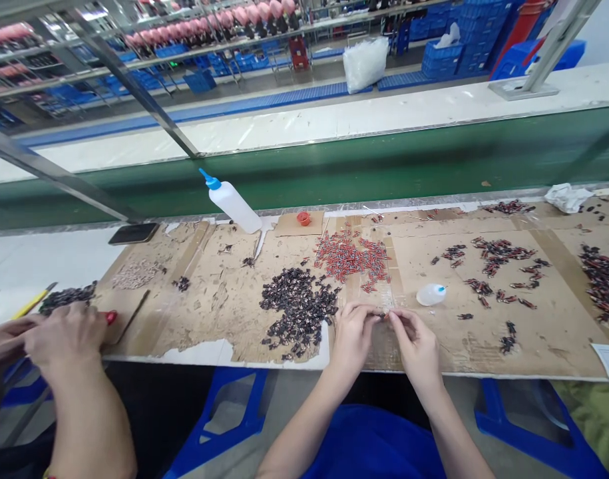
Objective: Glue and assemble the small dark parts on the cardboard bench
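Both my hands meet over the front part of the cardboard-covered table. My left hand (355,332) pinches a tiny dark part (383,317), mostly hidden by the fingertips. From the other side, my right hand (414,340) pinches a small reddish bit against it; its exact kind is too small to make out. Left of my left hand lies a heap of small black parts (299,309). Beyond my hands spreads a pile of small red parts (351,256). A small white bottle with a blue tip (430,294) lies just past my right hand.
A co-worker's hands (59,336) work at the left. A large white squeeze bottle (234,207), a red cap (303,218) and a dark phone (133,233) lie toward the back. Clusters of red-and-black pieces (501,253) are at the right. A green belt (334,169) runs behind.
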`<state>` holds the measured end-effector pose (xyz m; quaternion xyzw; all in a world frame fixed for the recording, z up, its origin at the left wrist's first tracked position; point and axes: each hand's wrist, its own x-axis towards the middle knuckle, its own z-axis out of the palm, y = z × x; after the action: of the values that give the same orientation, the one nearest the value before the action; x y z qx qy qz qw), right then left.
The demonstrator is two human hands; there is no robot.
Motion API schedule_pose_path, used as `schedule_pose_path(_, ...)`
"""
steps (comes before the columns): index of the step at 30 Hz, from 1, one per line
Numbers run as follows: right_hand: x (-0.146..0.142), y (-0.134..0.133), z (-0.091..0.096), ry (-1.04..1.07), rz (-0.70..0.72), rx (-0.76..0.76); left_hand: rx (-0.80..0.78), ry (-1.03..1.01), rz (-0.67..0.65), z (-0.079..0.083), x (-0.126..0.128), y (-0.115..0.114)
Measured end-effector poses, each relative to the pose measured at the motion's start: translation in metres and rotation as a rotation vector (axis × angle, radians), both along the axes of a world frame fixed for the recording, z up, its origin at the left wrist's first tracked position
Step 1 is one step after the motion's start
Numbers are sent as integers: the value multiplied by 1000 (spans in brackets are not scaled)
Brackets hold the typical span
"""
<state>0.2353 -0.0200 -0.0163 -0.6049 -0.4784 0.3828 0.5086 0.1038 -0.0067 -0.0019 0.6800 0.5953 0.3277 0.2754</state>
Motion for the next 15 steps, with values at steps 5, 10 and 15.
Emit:
schedule_pose_path(5, -5, -3, -2, 51, 20, -7, 56, -117, 16, 5, 2, -5)
schedule_pose_path(10, -8, -7, -2, 46, -1, 32, 21, -324, 38, 7, 3, -8)
schedule_pose_path(15, -8, -9, 2, -50, -10, 113, -54, -472, 49, 14, 3, -11)
